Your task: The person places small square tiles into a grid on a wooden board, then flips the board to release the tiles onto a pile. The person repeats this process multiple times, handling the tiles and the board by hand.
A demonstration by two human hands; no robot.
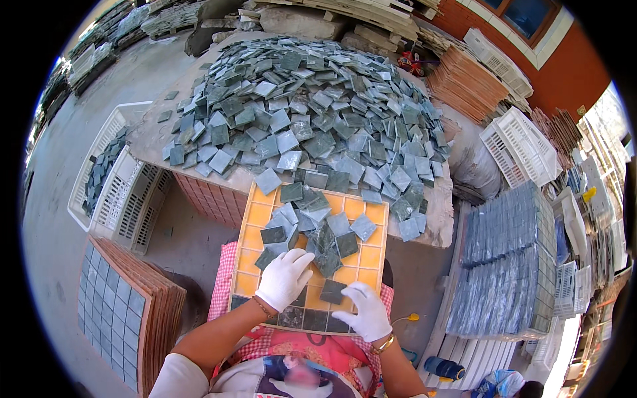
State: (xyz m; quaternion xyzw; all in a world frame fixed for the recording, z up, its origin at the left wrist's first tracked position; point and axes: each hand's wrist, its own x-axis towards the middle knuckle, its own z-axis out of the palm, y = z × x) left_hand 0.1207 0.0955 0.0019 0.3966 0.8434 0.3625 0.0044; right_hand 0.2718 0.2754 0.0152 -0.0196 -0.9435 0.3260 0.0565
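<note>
A shallow orange grid tray (247, 249) lies across my lap, split into square cells by pale ridges. Loose grey-green stone tiles (325, 237) are heaped on its far and middle part. Dark tiles (315, 320) fill cells along its near edge. My left hand (284, 278), in a white glove, is over the tray's left-middle part; its fingers are bent and spread at the heap's near side. My right hand (363, 312), also gloved, is at the near right. Its parted fingertips touch the right edge of a slightly turned dark tile (332, 292); the thumb is lower, over the near row.
Beyond the tray, a large pile of tiles (312, 113) covers a stone-topped table (434, 212). White plastic crates (126, 199) stand at left, near stacked tile-filled trays (113, 312). Wrapped tile stacks (501, 259) stand at right, with a blue bottle (443, 368) nearby.
</note>
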